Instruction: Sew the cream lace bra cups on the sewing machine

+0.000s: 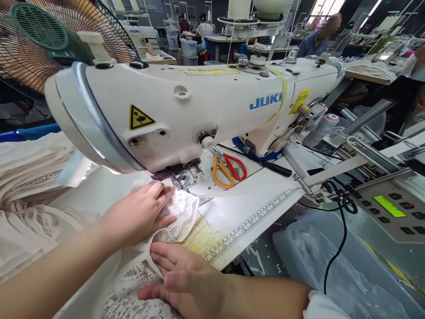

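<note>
A white Juki sewing machine [199, 106] fills the middle of the view. Under its needle area lies white lace fabric [181, 212]. My left hand [139, 215] rests on the lace just before the presser foot [181, 179], fingers bent and pressing the cloth down. My right hand [186, 279] lies flat on the lace nearer to me, fingers stretched out toward the left. More lace [129, 292] spreads under that hand.
Orange and red scissors [229, 170] lie on the machine bed behind the needle. A ruler strip [252, 221] runs along the table edge. A control panel [388, 208] sits right, a clear plastic bin [335, 261] below it. A fan [49, 35] stands left. People work in the background.
</note>
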{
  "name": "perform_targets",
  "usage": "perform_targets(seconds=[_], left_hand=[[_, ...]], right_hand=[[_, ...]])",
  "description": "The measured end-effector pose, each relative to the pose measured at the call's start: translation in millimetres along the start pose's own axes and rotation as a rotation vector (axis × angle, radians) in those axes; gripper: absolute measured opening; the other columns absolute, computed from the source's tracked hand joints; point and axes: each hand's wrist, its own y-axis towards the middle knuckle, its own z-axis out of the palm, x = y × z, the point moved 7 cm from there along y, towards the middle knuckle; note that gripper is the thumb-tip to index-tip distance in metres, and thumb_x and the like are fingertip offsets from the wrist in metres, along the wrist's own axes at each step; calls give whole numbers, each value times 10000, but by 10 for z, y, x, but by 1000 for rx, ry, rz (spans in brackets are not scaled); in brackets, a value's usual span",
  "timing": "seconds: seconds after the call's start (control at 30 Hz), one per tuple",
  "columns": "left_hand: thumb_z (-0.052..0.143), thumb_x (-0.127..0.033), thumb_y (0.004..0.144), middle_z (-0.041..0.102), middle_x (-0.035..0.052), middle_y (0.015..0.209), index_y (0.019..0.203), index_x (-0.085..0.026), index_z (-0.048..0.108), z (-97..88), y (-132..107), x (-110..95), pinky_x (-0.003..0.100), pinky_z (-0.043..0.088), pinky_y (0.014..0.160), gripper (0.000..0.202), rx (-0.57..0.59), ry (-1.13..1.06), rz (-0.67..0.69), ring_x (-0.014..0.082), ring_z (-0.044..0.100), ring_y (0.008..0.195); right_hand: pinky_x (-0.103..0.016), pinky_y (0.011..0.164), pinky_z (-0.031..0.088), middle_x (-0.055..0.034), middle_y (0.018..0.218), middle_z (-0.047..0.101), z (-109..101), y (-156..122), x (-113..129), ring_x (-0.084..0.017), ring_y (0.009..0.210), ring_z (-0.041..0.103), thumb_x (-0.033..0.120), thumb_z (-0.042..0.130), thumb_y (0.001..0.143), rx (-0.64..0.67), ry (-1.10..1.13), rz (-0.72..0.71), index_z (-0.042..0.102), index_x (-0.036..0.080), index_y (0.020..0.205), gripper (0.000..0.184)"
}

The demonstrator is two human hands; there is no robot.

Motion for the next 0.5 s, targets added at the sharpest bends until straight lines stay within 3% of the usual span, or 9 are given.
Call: perform_targets(seconds=[0.1,0.2,0.27,0.37,0.5], left_hand=[[435,-453,901,644,145,983,1245,-155,625,-7,-8,77,396,561,717,494,-8,-74,67,293,634,882],[430,-217,856,660,121,1086,1140,-211,682,-111,-34,-71,389,552,795,380,-35,-161,124,274,635,962],[420,-127,805,682,94,1060,1024,-196,711,-185,-86,-295,356,545,833,370,-41,-231,169,243,640,957],[420,-91,788,714,87,1029,959,-173,703,-253,-213,-634,369,520,931,341,-93,-338,188,217,654,935],[353,-125,895,694,95,1180,953,-180,680,-202,-396,-797,459,422,1073,337,-230,-388,71,221,622,1087]], right_hand=[[-430,1043,415,-184,1513,317,-6,-110,64,-291,1359,377,562,799,570,19,-242,38,447,150,1346,946],[-353,903,502,-122,1345,540,-31,-299,347,-207,1059,602,417,701,758,57,-801,-32,526,199,1319,627],[-334,869,506,-92,1119,660,-17,-387,694,-174,928,617,300,570,862,45,-1206,-233,621,175,1199,364],[-361,899,475,-113,1091,651,-55,-381,1132,-198,977,571,147,479,876,-79,-1734,-442,642,152,1170,335],[-343,813,463,-101,1098,607,-260,-216,1220,-219,959,528,60,503,821,-61,-2212,-292,644,211,1197,429]])
